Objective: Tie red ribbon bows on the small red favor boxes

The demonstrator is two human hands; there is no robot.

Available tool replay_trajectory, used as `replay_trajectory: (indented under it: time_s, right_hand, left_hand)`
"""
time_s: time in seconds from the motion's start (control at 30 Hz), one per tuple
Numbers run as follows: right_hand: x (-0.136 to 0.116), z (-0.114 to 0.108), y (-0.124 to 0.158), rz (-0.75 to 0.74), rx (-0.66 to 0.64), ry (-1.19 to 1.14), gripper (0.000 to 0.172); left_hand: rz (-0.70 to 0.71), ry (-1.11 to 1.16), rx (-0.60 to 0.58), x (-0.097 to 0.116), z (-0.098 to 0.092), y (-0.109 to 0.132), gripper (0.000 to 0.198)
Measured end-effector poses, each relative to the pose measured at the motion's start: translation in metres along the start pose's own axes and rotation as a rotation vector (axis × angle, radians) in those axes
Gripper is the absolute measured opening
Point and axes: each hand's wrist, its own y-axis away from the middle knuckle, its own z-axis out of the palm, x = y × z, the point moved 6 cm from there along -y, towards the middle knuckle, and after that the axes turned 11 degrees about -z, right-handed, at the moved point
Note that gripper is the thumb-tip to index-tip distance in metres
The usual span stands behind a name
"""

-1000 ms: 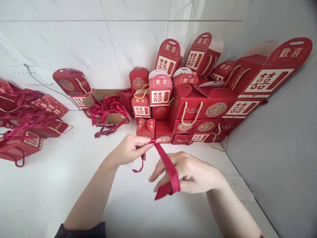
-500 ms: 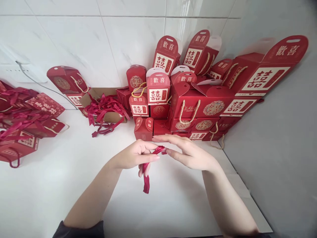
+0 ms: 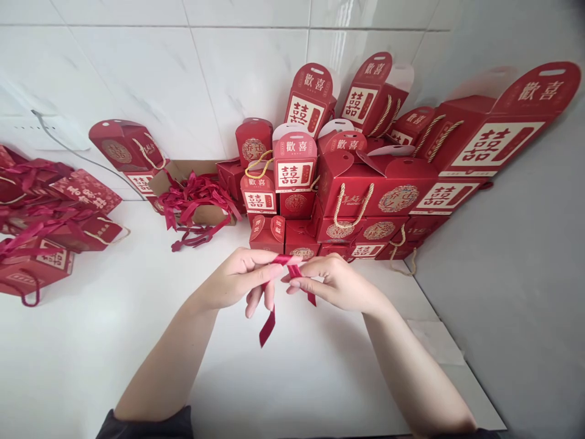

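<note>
Left hand and right hand both pinching one red ribbon

So, clock face centered on the ribbon, with 12 pointing at the back wall. The left hand comes in from the 8 o'clock side, a strip of ribbon nipped between thumb and index finger, its lower fingers loosely bent. Right hand's in from about 4, thumb and fingertips grasping the same ribbon, so neither hand is free. Ribbon's stretched over the tiny gap between them, one angled end dangling toward 7, a shorter one poking out toward 5. All of it's up above a white tabletop.

Just past the hands, 12 round to 2, sits a big stack of red gift boxes, some with gold rope handles, some with white printed panels. Over at 9 there's another messy pile of red boxes with ribbons draped on it. At 10, an open cardboard box has a tangle of ribbons spilling over its front edge. Behind that, also 10ish, a red box with a rounded top is perched on another, and a gray cable runs down beside them. Gray panel at 3, white tile wall at the very back.
</note>
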Motion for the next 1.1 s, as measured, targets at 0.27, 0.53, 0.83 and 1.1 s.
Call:
replay_trajectory:
  time_s: [0.27, 0.53, 0.83, 1.1]
  right_hand:
    - [-0.022, -0.007, 0.005, -0.145, 0.026, -0.201, 0.032]
    - [-0.01, -0.023, 0.007, -0.087, 0.256, -0.034, 0.033]
    - [0.007, -0.009, 0.0, -0.031, 0.147, -0.147, 0.028]
    - [-0.007, 0.017, 0.0, 0.016, -0.05, -0.321, 0.033]
  left_hand:
    - [-0.001, -0.15, 0.032, -0.001, 0.004, -0.004, 0.041]
    - [-0.07, -0.134, -0.161, -0.004, 0.014, -0.003, 0.038]
    - [0.074, 0.095, -0.081, 0.003, 0.006, 0.003, 0.041]
    - [0.228, -0.144, 0.341, 0.007, -0.028, 0.0, 0.037]
